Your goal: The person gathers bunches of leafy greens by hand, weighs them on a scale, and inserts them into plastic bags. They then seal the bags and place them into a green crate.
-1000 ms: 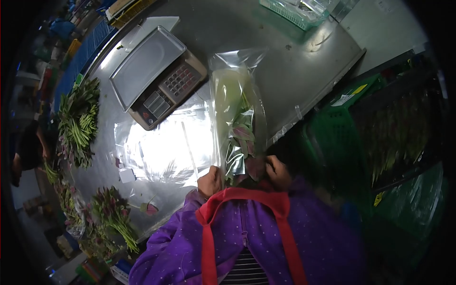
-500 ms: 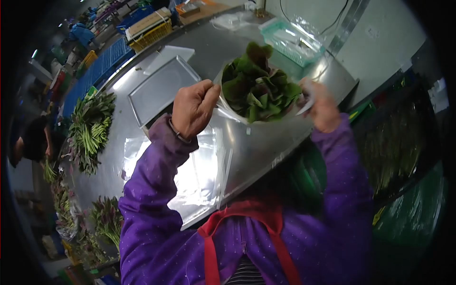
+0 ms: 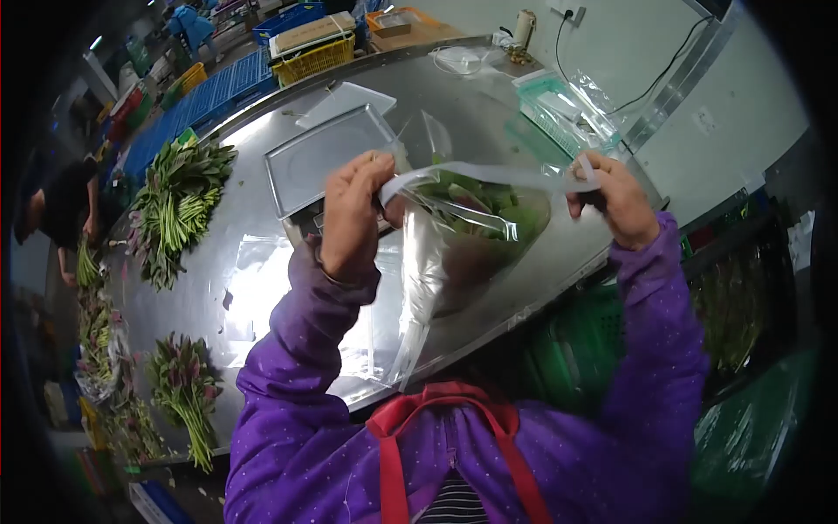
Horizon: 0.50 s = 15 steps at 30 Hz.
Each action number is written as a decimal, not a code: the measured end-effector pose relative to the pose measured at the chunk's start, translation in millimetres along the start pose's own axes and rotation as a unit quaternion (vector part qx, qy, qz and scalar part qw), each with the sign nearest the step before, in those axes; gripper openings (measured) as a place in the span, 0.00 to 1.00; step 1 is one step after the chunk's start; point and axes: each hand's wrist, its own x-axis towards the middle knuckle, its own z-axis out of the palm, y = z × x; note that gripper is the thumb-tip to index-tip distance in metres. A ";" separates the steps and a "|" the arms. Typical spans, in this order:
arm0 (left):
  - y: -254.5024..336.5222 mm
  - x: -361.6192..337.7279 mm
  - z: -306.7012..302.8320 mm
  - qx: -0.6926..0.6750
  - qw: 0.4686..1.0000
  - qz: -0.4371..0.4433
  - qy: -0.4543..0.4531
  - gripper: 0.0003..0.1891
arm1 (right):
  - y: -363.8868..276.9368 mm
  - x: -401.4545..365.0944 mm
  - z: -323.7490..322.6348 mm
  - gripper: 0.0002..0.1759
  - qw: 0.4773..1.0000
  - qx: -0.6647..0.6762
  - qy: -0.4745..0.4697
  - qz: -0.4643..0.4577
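A clear plastic bag [image 3: 422, 279] with a whitish strip along its mouth hangs between my two hands. Leafy greens [image 3: 476, 208] show through the film, partly hidden by glare. My left hand [image 3: 351, 210] is closed on one end of the strip, beside a flat metal-topped device [image 3: 327, 157] that looks like a scale. At the other end of the strip, my right hand [image 3: 614, 199] pinches it between thumb and fingers. Flat clear bags [image 3: 262, 293] lie on the metal table below my left forearm.
Bunches of greens lie on the metal table [image 3: 227, 188]: one bunch [image 3: 179, 210] far left, another [image 3: 185, 393] near left. A mint-green basket [image 3: 563, 113] holds plastic film at the back. Crates [image 3: 314, 57] stand beyond. Another person [image 3: 65, 210] holds stems at left.
My hands have moved farther apart, with the strip now stretched between them. The greens, which stood out at the bag's opening, now show lower behind the film. The view has shifted.
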 end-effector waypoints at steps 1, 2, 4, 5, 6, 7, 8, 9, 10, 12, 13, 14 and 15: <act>-2.2 -5.0 1.8 -0.023 1.000 -0.016 0.014 0.16 | -3.5 12.3 0.4 0.11 0.982 -0.173 0.009 -0.073; -5.7 -7.0 1.9 -0.056 0.998 -0.006 0.002 0.16 | -14.9 19.4 -0.1 0.11 0.982 -0.155 0.048 -0.101; -15.7 -11.1 4.4 -0.100 0.995 0.017 0.014 0.16 | -66.0 30.3 25.9 0.11 0.973 -0.121 0.131 -0.145; -20.0 -12.5 8.6 -0.112 0.993 0.023 0.018 0.16 | -72.5 37.4 37.7 0.11 0.983 -0.152 0.029 -0.103; -23.0 -14.0 13.3 -0.124 0.992 0.029 0.021 0.16 | -78.4 44.9 50.2 0.11 0.979 -0.181 -0.072 -0.059; -25.4 -15.8 16.4 -0.135 0.990 0.036 0.023 0.16 | -82.6 52.0 61.6 0.11 0.964 -0.205 -0.171 -0.014; -28.1 -18.1 17.4 -0.132 0.990 0.030 0.029 0.15 | -79.3 59.2 70.5 0.12 0.947 -0.205 -0.238 0.061; -30.6 -19.9 18.7 -0.147 0.988 0.033 0.026 0.15 | -83.5 62.6 81.2 0.13 0.937 -0.232 -0.239 0.106; -32.9 -22.0 20.3 -0.162 0.986 0.036 0.023 0.15 | -87.3 65.4 89.8 0.14 0.923 -0.259 -0.240 0.151; -39.4 -27.9 22.9 -0.178 0.983 0.042 0.026 0.14 | -84.7 65.7 101.0 0.15 0.909 -0.273 -0.256 0.183; -42.5 -30.3 23.8 -0.185 0.981 0.039 0.031 0.14 | -82.2 64.9 106.4 0.15 0.902 -0.280 -0.264 0.198; -43.8 -32.3 24.5 -0.191 0.980 0.037 0.036 0.13 | -80.1 62.4 112.4 0.15 0.895 -0.294 -0.253 0.220; -43.3 -34.0 24.2 -0.201 0.978 0.040 0.030 0.13 | -74.4 60.8 113.9 0.13 0.900 -0.306 -0.250 0.186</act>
